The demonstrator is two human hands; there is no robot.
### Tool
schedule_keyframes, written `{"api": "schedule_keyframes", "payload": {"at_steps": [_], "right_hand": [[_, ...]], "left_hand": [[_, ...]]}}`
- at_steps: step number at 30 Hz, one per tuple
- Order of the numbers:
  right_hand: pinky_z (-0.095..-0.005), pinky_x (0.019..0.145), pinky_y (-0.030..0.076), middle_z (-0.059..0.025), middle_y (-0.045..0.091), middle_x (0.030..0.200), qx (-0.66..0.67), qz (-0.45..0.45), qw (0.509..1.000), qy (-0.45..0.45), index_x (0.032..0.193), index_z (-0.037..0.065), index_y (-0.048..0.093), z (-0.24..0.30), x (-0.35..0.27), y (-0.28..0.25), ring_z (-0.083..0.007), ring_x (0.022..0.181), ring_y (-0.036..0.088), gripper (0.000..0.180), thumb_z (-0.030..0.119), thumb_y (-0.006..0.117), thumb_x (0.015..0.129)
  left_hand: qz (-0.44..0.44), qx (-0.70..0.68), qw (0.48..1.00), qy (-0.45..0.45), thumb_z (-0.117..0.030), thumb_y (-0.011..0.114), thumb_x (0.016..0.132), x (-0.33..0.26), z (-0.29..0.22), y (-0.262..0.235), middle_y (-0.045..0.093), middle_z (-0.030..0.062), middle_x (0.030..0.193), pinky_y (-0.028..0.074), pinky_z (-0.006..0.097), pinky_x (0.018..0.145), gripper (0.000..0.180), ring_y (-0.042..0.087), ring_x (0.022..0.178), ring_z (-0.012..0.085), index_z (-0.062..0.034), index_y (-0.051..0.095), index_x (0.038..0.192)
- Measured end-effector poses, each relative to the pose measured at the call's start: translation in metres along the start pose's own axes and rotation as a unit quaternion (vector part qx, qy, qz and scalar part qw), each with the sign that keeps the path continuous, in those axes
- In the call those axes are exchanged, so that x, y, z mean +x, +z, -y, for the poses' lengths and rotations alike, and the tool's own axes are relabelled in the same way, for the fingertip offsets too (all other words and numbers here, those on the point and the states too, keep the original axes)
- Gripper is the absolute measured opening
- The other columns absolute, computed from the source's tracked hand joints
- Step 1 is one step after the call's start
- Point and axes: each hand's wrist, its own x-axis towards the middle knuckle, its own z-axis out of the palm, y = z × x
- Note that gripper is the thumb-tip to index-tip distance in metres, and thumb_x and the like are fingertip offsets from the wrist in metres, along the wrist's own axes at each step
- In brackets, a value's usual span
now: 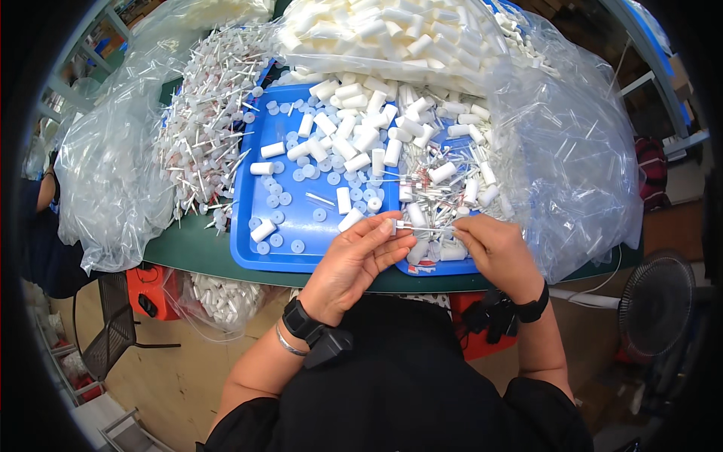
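Between my two hands a thin whitish stem [431, 228] lies nearly level, above the near edge of the right blue tray. My left hand [361, 252] pinches the stem's left end, where a small pale fitting shows at the thumb and fingertip. The right hand [493, 245] has its thumb and fingertips closed on the other end. Beneath them, the right tray [459, 267] carries many thin stems and white foam-like cylinders [442, 172]. In the left blue tray [242, 218] are more white cylinders [351, 220] and translucent round discs [297, 246].
A large heap of thin stems with pale discs [203, 113] covers the table left of the trays. Behind stands a clear bag of white cylinders [399, 38]. Plastic bags [113, 181] bulge at both sides. A fan [657, 305] and a chair [113, 324] stand beyond the table.
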Motion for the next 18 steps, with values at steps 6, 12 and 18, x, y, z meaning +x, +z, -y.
{"api": "schedule_keyframes", "payload": {"at_steps": [6,12,18], "right_hand": [[-0.0397,0.07,0.058,-0.0149,0.074,0.092,0.019,0.006,1.0,-0.008,0.101,0.001,0.072,0.0137,0.0029,0.0039,-0.0328,0.08,0.072,0.012,0.007,0.074,0.091],[-0.0389,0.069,0.057,-0.0143,0.074,0.091,0.024,0.0,1.0,0.009,0.101,0.001,0.072,0.0116,0.0011,0.0066,-0.0319,0.079,0.072,0.012,0.005,0.074,0.09],[-0.0388,0.067,0.056,-0.0134,0.072,0.089,0.007,-0.006,0.999,-0.032,0.1,0.001,0.071,0.0146,0.0044,0.0055,-0.0313,0.077,0.071,0.011,0.004,0.074,0.09]], "left_hand": [[0.003,0.002,1.0,0.003,-0.017,0.061,0.106,-0.0001,0.0001,0.0003,0.069,0.0195,0.122,0.06,0.033,0.097,0.039,0.071,0.112,0.0261,0.005,0.055,0.138],[-0.01,0.007,1.0,0.006,-0.017,0.061,0.106,-0.0005,-0.0007,-0.0021,0.069,0.0187,0.121,0.06,0.032,0.097,0.037,0.072,0.11,0.0254,0.0051,0.057,0.135],[-0.009,0.011,1.0,0.008,-0.017,0.062,0.106,0.0002,0.0014,-0.0055,0.07,0.0181,0.12,0.06,0.032,0.097,0.037,0.071,0.111,0.0249,0.0056,0.057,0.135]]}}
